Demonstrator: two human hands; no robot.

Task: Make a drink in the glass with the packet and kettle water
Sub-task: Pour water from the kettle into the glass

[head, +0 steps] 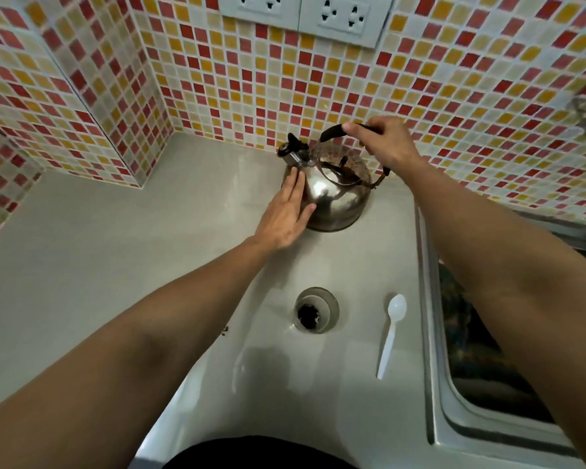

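A shiny steel kettle [335, 201] stands on the grey counter [132, 248] against the tiled wall, its spout pointing left. My right hand [383, 143] is closed around the kettle's black top handle. My left hand [285, 214] lies flat, fingers together, against the kettle's left side below the spout. Nearer to me stands a clear glass [316, 310] with dark powder at its bottom. A white plastic spoon [391, 333] lies on the counter to the right of the glass. No packet is in view.
A steel sink [481, 360] with dark contents sits at the right, its raised rim running along the counter. Two wall sockets [305, 11] are mounted above the kettle. A tiled column juts out at the back left.
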